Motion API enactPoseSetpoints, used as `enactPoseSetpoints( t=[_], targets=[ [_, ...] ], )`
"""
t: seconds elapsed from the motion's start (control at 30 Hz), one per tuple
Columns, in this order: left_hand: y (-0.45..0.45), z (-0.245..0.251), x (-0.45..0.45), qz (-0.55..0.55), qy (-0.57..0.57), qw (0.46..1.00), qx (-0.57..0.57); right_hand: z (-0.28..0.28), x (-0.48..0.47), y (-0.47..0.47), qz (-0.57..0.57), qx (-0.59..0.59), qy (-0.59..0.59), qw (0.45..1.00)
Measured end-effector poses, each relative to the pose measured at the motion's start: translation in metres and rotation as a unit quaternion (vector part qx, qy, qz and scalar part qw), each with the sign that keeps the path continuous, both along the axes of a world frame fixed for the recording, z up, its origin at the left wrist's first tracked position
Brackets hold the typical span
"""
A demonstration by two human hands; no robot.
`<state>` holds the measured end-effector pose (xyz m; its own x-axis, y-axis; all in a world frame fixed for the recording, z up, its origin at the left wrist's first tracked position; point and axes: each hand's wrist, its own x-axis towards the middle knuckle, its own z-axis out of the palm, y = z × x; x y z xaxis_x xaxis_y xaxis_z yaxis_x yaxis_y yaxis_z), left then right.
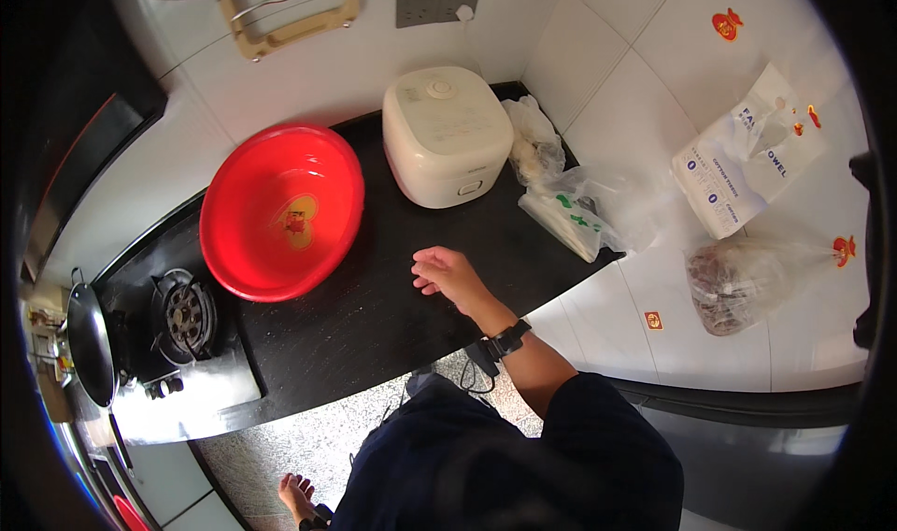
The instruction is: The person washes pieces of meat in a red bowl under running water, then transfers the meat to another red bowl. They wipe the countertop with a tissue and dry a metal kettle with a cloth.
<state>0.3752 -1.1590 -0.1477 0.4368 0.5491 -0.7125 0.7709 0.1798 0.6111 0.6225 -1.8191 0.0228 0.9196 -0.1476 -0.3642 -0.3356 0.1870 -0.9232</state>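
My right hand (450,276) hovers above the black countertop (329,349), fingers loosely bent and nothing in them. A white rice cooker (448,135) with its lid down stands beyond that hand. To the hand's left, a red plastic basin (252,215) sits on the counter, a yellow and red print on its inside bottom. Low beside my body hangs my left hand (296,494), lightly curled over the floor, with no object visible in it. Clear plastic bags (560,212), one with green print, lie right of the cooker; their contents are hard to make out.
A gas burner (186,313) and a wok (91,349) occupy the left end. A plug sits in the wall socket (438,6). On the right wall hang a cotton towel pack (729,173) and a filled plastic bag (729,285). The counter's front edge runs before my body.
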Motion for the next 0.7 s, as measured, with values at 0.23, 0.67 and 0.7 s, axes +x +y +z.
enactPoseSetpoints(
  t=[0.23,0.67,0.7],
  targets=[
    [0.067,-0.009,-0.073,0.053,-0.02,0.998,-0.018,0.013,-0.031,0.123,0.097,0.031,-0.029,0.994],
    [0.101,0.0,-0.393,0.43,-0.079,0.899,-0.021,0.012,-0.094,0.444,0.464,-0.046,0.017,0.884],
    [0.09,-0.005,-0.42,0.472,-0.1,0.875,-0.042,0.013,-0.098,0.464,0.502,-0.058,-0.004,0.863]
  ],
)
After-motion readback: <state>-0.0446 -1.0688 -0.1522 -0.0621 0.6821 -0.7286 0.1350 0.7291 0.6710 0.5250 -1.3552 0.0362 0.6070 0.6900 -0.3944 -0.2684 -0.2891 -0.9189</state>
